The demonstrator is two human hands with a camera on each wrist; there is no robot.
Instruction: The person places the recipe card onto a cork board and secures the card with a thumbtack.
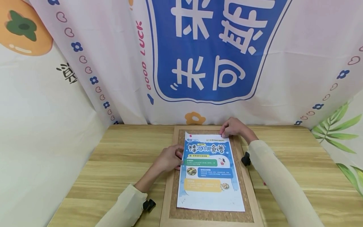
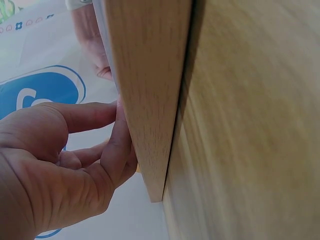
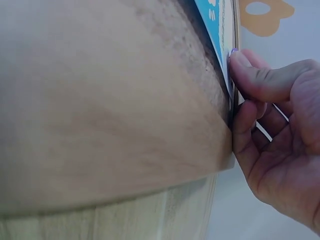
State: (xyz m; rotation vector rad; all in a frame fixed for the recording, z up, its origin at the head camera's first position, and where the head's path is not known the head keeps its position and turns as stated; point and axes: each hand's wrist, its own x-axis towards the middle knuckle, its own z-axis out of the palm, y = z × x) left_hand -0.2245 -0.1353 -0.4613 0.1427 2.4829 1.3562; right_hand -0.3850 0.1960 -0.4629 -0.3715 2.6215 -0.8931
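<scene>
A printed poster (image 1: 210, 201) with blue, green and yellow panels lies on a wood-framed cork board (image 1: 211, 216). A red push pin (image 1: 190, 136) sits in its top left corner. My left hand (image 1: 169, 158) is at the poster's left edge, pinching that edge between thumb and fingers beside the board's frame (image 2: 150, 65). At the top right corner, my right hand (image 1: 233, 126) pinches a small purple-topped push pin (image 3: 234, 50) against the poster. Its other fingers rest along the board's edge; most of the pin is hidden by the thumb.
The board lies on a wood-grain table (image 1: 122, 157), its far end close to a printed curtain (image 1: 124, 104) that hangs behind. A small red item (image 1: 264, 183) lies right of the board, partly behind the right sleeve (image 1: 280, 179).
</scene>
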